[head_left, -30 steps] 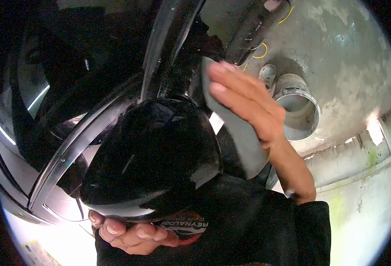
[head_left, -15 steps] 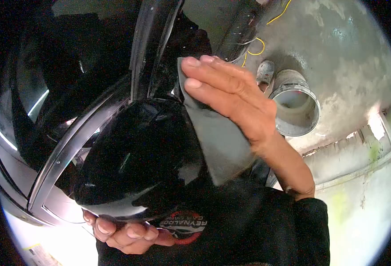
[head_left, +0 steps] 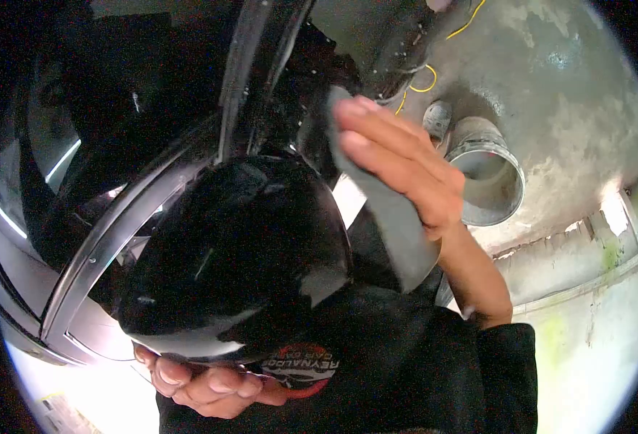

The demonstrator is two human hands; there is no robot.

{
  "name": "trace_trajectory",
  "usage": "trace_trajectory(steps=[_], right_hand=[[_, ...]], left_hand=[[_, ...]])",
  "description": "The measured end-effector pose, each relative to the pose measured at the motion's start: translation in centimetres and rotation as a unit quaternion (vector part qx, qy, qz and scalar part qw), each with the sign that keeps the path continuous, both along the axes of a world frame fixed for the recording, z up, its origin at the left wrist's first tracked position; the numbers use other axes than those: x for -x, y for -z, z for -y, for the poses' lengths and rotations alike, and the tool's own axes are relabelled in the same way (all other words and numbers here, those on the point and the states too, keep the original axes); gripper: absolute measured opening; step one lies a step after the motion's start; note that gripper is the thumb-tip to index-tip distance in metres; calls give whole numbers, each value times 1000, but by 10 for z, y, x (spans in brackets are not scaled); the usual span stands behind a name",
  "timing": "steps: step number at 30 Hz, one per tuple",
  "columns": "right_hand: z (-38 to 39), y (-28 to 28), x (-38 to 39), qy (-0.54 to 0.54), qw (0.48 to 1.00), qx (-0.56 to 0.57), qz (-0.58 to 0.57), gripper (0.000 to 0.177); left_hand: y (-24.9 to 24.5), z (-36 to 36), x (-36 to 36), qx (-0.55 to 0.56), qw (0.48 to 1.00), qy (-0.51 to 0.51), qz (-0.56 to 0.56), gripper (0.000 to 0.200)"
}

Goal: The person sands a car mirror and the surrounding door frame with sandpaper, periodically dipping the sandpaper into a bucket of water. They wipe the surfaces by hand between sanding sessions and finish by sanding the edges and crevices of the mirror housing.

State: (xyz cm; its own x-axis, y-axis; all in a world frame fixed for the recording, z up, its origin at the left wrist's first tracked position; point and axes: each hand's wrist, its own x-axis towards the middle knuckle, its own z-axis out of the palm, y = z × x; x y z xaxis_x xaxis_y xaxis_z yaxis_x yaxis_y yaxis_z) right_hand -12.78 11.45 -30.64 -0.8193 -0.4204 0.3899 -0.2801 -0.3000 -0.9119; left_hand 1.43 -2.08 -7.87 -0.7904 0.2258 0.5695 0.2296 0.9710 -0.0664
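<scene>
A glossy black car side mirror (head_left: 232,239) fills the middle of the head view, its housing wet-looking with bright reflections. My left hand (head_left: 210,387) curls its fingers around the housing's lower edge; its thumb is hidden. To the right of the mirror, my right hand (head_left: 406,163) grips a grey sheet of sandpaper (head_left: 398,228), fingers together and slightly blurred. The sheet hangs down from under the fingers and stands apart from the housing, with a gap of light between them. My right thumb is out of sight.
The black car door's window frame (head_left: 102,239) curves along the left. A bucket (head_left: 520,181) holding cloudy liquid stands on the concrete floor (head_left: 587,94) beside a shoe (head_left: 437,116). A yellow cord (head_left: 426,87) lies beyond. A pale, stained panel (head_left: 587,282) is at right.
My right hand has moved rightward with the sandpaper, away from the mirror's side, opening a gap. My left hand stays at the mirror's lower edge.
</scene>
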Motion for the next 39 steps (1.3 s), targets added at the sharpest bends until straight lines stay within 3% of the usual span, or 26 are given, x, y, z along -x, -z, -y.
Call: trace_trajectory(steps=[3,5,9,13,14,20,25,28,32,35,39], right_hand=[[0,3,1,-1,1000,-3,-8,44],[7,-4,18,-19,999,21,-28,42],[-8,11,2,-16,1000,0,18,44],[4,1,18,-26,999,20,-42,45],[2,0,17,-36,999,17,-37,45],[-7,4,6,-41,999,-17,-25,44],[-11,-10,17,-119,993,-1,-20,39],[-9,-9,10,-74,997,-5,-9,39],[-11,-18,20,-133,991,22,-5,41],[-16,9,-1,-77,997,-7,-17,42],[-6,-16,21,-110,994,14,2,43]], left_hand=[[-5,11,-7,-5,1000,-5,9,30],[-1,-24,-5,-8,1000,-3,27,29],[-2,10,-4,-8,999,-2,42,29],[-4,4,-8,-14,998,-2,62,28],[9,-36,-2,-15,998,-2,69,28],[2,-17,-6,-11,996,-8,88,27],[-12,-24,-14,-13,994,-10,112,26],[-9,-26,-11,-15,993,-14,120,26],[-11,-33,-11,-21,989,-11,147,25],[-28,-11,-19,-14,988,-16,150,25],[-26,-21,-16,-10,986,-17,163,24]])
